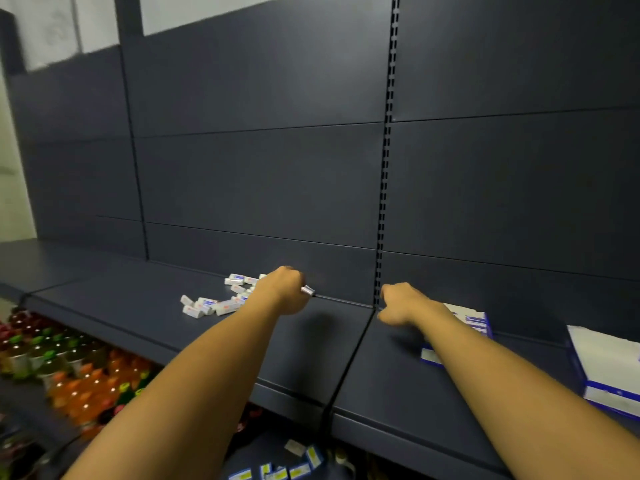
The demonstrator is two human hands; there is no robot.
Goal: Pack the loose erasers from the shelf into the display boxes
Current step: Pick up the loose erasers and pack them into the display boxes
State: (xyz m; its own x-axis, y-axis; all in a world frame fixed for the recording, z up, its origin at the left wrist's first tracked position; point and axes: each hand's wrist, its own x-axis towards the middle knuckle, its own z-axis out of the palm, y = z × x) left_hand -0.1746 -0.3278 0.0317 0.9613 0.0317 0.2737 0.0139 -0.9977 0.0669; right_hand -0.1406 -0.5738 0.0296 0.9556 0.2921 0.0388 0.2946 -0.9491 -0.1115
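Several loose white erasers (211, 304) lie scattered on the dark shelf (138, 306), left of centre. My left hand (285, 289) is just to the right of that pile, fingers closed on an eraser (307, 290) whose end sticks out to the right. My right hand (403, 303) hovers over the shelf further right, fingers curled, with nothing visible in it. Behind my right forearm lies a white and blue display box (474, 320), partly hidden. A second display box (609, 368) sits at the right edge.
A dark back panel with a slotted upright (386, 188) rises behind the shelf. Bottles with coloured caps (69, 372) fill the lower shelf at left. Small packets (298, 462) lie on a lower shelf near the bottom centre.
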